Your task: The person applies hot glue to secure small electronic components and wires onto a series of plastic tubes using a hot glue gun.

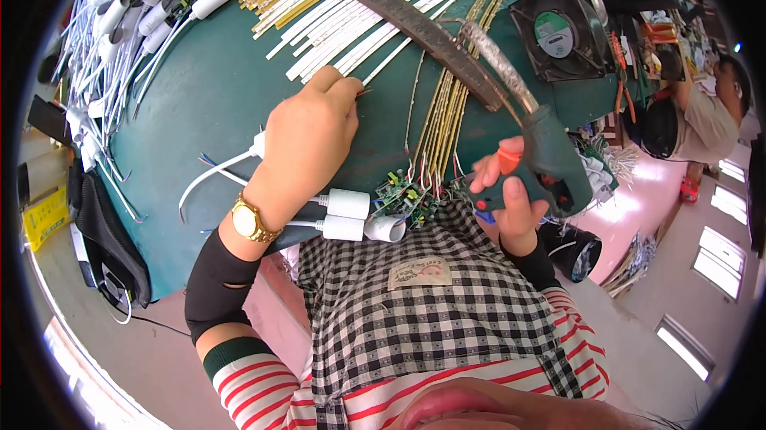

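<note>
Checked apron (431,302) over a red-striped top fills the near edge of the view, w/ the green worktop (215,103) just beyond it.

Far left: a heap of white lamp holders w/ leads (140,11) along the worktop rim, well apart from the hands. Next, the left hand (307,139) (gold watch on the wrist, black sleeve on the forearm) lies knuckles-up on the worktop, fingertips pinched together on what looks like a thin red wire end (365,92); too small to tell more. Under the wrist run two white cylinder connectors (347,215) w/ white cables, touching a small green circuit board (407,199). From the board, a bundle of yellow LED strips (447,119) runs away up the worktop, beside white strips (359,7) and a dark flat bar (427,35) lying across them.

Right hand (507,191) is clamped round the grip of a green glue gun (550,159), finger on the orange trigger, nozzle pointing away over the strips.

Handling, as a guess: board & wires are light but fragile, joints likely to snap if tugged; hold by the board edge or the connector bodies, not the leads. Strips are floppy, so support along the length. Gun is rigid, grip only, since the tip is prob. hot.

Far right: a black square fan (558,31), then another person seated by a cluttered bench.
</note>
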`<state>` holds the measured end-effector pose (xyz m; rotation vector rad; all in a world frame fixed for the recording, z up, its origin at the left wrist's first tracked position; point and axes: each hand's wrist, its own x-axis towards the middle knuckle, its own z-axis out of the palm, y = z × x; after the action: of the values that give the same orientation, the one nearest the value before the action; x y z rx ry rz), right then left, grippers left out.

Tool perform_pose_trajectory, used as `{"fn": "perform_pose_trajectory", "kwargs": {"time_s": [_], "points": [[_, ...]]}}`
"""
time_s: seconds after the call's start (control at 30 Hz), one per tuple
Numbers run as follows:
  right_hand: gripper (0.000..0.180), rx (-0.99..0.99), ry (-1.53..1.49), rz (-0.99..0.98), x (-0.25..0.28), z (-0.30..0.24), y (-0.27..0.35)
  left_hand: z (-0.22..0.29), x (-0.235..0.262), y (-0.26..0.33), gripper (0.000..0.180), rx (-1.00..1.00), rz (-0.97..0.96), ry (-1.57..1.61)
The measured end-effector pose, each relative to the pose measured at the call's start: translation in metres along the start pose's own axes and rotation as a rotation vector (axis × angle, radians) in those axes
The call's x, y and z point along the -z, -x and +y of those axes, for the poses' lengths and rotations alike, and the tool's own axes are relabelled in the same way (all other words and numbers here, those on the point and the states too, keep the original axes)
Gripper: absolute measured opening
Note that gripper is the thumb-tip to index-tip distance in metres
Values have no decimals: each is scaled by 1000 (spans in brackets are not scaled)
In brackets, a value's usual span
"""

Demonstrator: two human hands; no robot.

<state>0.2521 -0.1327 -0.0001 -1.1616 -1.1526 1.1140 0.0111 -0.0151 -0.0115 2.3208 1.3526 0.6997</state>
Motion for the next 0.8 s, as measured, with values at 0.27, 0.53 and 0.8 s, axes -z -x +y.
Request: {"fn": "perform_pose_trajectory", "kwargs": {"time_s": [0.27,0.53,0.8], "points": [[42,126,-197,115,20,-4,-34,-18,8,-10,25,-310,-4,-303],[37,111,-235,56,13,-3,-34,-27,15,-16,26,-294,-176,-31],[32,155,-252,162,13,0,-56,-23,7,-3,24,-286,-30,-170]]}}
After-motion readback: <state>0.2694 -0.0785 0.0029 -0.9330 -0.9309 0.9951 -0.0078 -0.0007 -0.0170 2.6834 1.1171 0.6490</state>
